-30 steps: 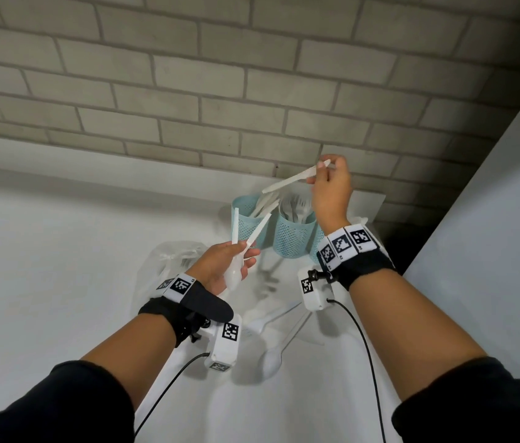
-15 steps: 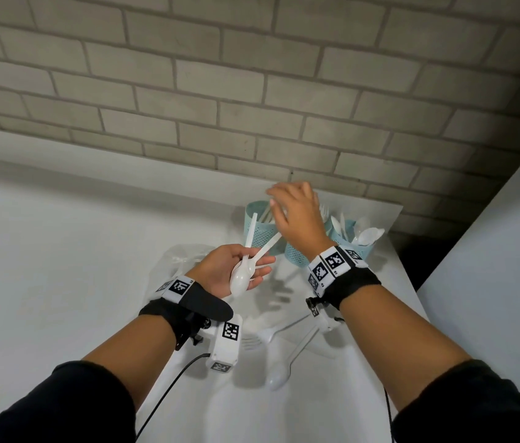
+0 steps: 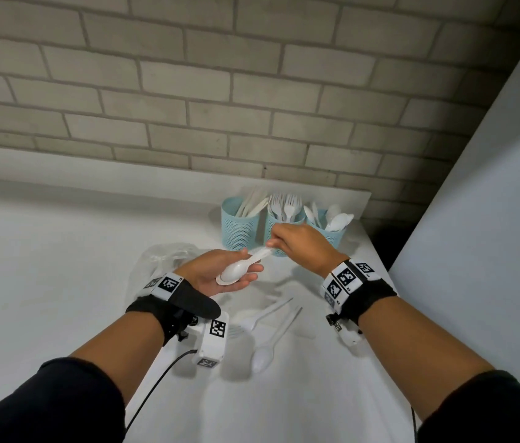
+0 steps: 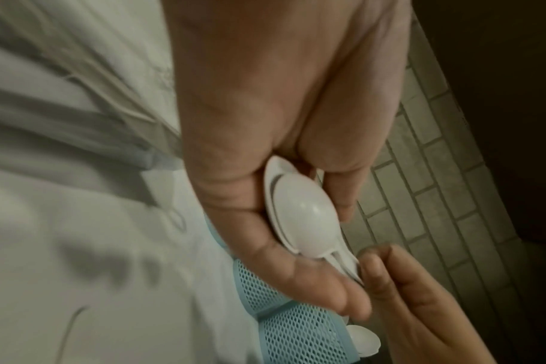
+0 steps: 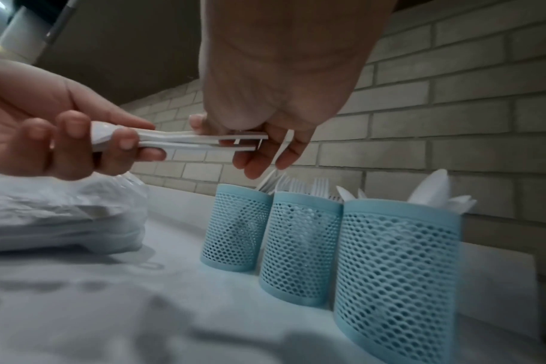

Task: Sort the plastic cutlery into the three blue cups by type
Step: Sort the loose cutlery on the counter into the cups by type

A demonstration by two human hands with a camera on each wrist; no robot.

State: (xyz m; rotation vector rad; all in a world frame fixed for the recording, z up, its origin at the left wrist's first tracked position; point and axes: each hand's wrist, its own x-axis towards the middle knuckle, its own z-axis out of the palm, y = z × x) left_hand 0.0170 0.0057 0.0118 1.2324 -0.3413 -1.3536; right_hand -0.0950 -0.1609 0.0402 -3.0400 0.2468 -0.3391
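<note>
A white counter point(image 3: 60, 282) meets a brick wall point(image 3: 220, 91), with three blue cups point(image 3: 239, 228) and a bag point(image 3: 159, 260) on it. The left hand point(image 3: 217, 273) holds two spoons point(image 3: 236, 271); the right hand point(image 3: 303, 244) pinches their handles. A fork point(image 3: 252, 321) and a spoon point(image 3: 268, 350) lie loose below.

Two nested white spoons point(image 3: 236, 271) held level before three blue cups point(image 3: 239, 223)

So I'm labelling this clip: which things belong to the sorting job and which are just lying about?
Job: spoons held in left hand, right hand pinching their handles; three blue cups; loose fork and spoon on the table.

Lying about: plastic bag.
</note>
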